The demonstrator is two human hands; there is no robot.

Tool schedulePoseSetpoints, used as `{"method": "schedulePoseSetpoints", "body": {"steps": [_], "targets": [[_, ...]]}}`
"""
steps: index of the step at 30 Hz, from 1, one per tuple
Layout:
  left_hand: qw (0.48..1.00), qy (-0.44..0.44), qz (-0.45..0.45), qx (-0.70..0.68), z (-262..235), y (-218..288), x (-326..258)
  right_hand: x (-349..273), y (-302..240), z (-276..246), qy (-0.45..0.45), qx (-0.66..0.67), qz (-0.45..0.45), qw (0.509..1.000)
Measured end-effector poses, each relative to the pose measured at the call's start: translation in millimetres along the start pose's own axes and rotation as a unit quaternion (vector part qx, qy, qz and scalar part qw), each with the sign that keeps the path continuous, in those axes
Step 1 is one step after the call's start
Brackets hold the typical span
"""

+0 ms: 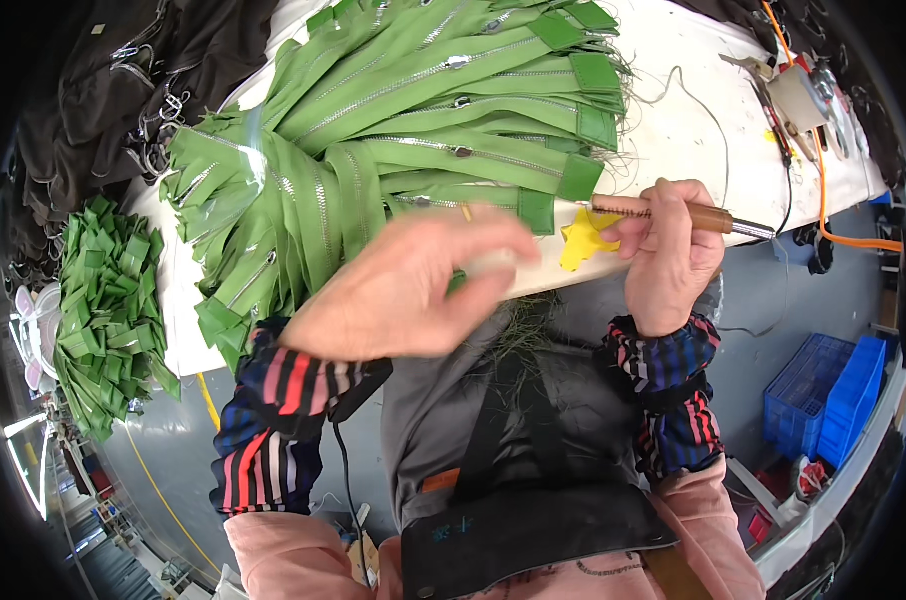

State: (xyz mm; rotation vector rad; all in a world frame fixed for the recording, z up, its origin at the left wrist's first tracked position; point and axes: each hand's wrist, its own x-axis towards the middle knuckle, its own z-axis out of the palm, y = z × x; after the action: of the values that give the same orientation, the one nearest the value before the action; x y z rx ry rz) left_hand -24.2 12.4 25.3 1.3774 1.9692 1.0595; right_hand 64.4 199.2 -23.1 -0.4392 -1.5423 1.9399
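Wooden-handled tool gripped — right hand

Pile of green fabric tabs at left, blue plastic crates on floor, orange cable, dark garments

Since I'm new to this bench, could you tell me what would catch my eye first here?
First, the big pile of green zippers fanned across the white table. Next, the right hand holding a wooden-handled tool level at the table's near edge, beside a yellow scrap. The blurred left hand lies flat by the zippers.
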Motion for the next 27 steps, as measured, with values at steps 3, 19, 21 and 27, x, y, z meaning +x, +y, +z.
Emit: {"method": "schedulePoseSetpoints", "body": {"steps": [3, 19, 21, 27], "targets": [[0.969, 0.188, -0.029, 0.156, 5.9, -21.2, 12.0, 2.1, 2.7, 2.0, 0.028, 0.059, -0.012, 0.998], [0.980, 0.154, -0.096, 0.079, 34.2, 3.5, 10.5, -0.6, -3.0, 1.4, 0.017, 0.107, 0.011, 0.994], [0.978, 0.164, -0.088, 0.094, 37.7, 3.6, 16.0, -1.4, -3.1, 0.8, 0.021, 0.098, 0.013, 0.995], [0.968, 0.203, -0.093, 0.115, 40.2, -0.9, 22.5, -5.0, -6.7, -1.3, -0.006, 0.046, 0.044, 0.998]]}}
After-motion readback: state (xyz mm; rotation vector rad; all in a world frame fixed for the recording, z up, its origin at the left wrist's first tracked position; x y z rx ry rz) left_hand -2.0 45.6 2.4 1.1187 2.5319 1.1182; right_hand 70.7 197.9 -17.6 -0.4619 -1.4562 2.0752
